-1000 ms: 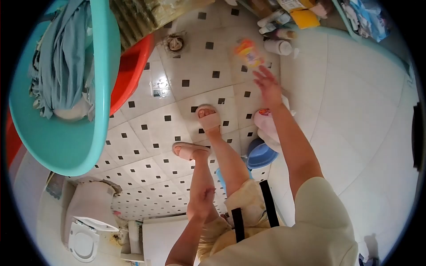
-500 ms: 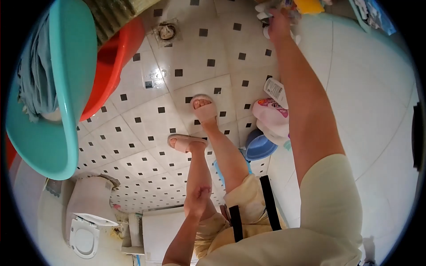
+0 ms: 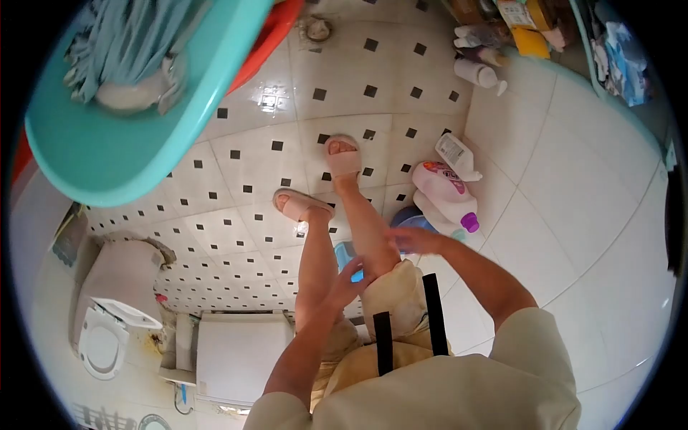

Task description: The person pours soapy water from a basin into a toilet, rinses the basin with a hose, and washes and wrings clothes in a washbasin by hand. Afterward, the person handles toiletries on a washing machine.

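Observation:
My left hand point(image 3: 347, 284) is in front of my legs near the knees, its fingers apart and nothing seen in it. Close by on the right, my right hand point(image 3: 416, 241) is beside my knee with its fingers stretched out, slightly blurred and holding nothing visible. Below that hand, a blue basin point(image 3: 410, 216) is partly hidden. Just beyond it lie a pink bottle with a purple cap point(image 3: 446, 192) and a white labelled bottle point(image 3: 456, 155).
A turquoise tub point(image 3: 129, 170) with grey-blue cloth point(image 3: 136, 43) is at the upper left, over a red tub point(image 3: 266, 51). A toilet point(image 3: 104, 344) stands lower left. Several bottles and a white container point(image 3: 474, 72) are at the upper right.
My right hand has come back from the bottles at the upper right to beside my knee. My left hand has opened and moved slightly right and up. The camera view has shifted.

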